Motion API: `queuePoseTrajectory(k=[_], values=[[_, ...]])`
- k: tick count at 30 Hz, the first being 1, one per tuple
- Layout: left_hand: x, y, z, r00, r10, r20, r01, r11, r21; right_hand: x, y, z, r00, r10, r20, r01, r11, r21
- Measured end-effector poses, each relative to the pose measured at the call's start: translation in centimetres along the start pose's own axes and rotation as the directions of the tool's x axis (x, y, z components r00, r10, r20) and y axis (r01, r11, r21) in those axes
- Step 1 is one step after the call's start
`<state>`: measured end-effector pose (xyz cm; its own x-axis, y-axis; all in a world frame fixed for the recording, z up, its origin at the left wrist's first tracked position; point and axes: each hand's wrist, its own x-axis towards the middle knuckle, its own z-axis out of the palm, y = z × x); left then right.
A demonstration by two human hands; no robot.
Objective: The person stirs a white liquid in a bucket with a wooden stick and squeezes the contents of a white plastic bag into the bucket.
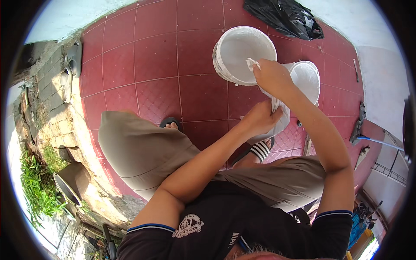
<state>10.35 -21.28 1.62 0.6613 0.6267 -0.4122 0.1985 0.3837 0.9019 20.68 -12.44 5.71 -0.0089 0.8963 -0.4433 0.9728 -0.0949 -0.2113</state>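
My right hand [271,76] is closed on the upper end of a crumpled white piece [251,63], which looks like thin plastic, over the near right rim of a white bucket [238,50] with pale, whitish contents. Below it, my left hand [260,119] grips the same white material where it hangs down toward my sandal; whether it is a bag and what it holds, I cannot tell. A second white container [308,82] stands just right of the bucket, smeared white inside and partly hidden behind my right hand and forearm.
A black plastic bag [284,19] lies by the back wall. My sandaled feet rest on red tiles [156,56]. Grey footwear [73,58] sits at the left edge, beside rough paving and plants [39,190]. A blue-handled tool [379,141] lies along the right wall.
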Motion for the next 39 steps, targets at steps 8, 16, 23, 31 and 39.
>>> queuePoseTrajectory(k=[8,16,23,31,39], values=[[-1.2,0.5,0.3,0.991,0.137,0.002,-0.136,0.981,0.139,-1.6,2.5,-4.6,0.925,-0.02,0.38,-0.116,0.936,0.332],[-3.0,5.6,-0.9,0.965,0.26,0.025,-0.258,0.932,0.256,-4.5,6.1,-12.1,0.781,-0.521,0.345,0.265,0.776,0.573],[-5.3,12.1,-3.1,0.964,0.267,0.017,-0.261,0.925,0.277,-6.7,5.0,-16.6,0.792,-0.565,0.23,0.211,0.608,0.766],[-3.7,20.4,-9.2,0.835,0.532,-0.142,-0.401,0.764,0.505,-6.7,1.5,-23.2,0.868,-0.409,-0.283,0.496,0.676,0.546],[0.9,24.1,-18.9,0.564,0.805,-0.182,-0.239,0.371,0.897,-1.1,-2.8,-26.3,0.758,-0.249,-0.603,0.509,0.803,0.309]])
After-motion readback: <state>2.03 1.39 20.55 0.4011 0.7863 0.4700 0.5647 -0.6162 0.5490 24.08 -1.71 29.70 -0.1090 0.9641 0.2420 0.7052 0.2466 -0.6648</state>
